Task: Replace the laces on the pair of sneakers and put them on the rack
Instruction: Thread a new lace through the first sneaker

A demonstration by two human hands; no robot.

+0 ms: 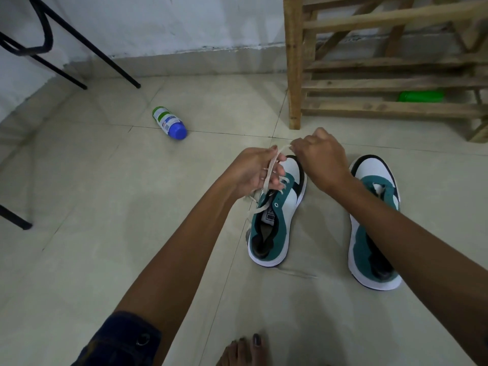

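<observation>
Lace work is on at the left-hand shoe: a teal, white and black low-top sneaker (277,210) stands on the pale tiled floor (105,233), toe pointing to twelve o'clock, heel to six, so its long axis runs straight away from the person. Its twin, the second teal and white sneaker (375,220), sits just beside it at three o'clock, parallel, partly behind the right forearm. Above the near shoe's toe and upper eyelets, the left hand (253,173) has its fingers (274,178) curled round a flat cream-white shoelace (269,175), which drops from the hand toward six o'clock into the eyelet row. The right hand (319,154), at about two o'clock from the left, is closed with its fingertips pinching what looks like the lace's free end near the toe. So the lace runs between the two hands, roughly across the shoe, and down into the throat; both hands are over this shoe, the left slightly nearer the eyelets. My read: threading is part done here, and whether the other shoe is fully laced I cannot tell. The slatted wooden shoe rack (383,83) waits at one o'clock, well apart. A white bottle with a blue cap (169,122) lies at ten o'clock.
</observation>
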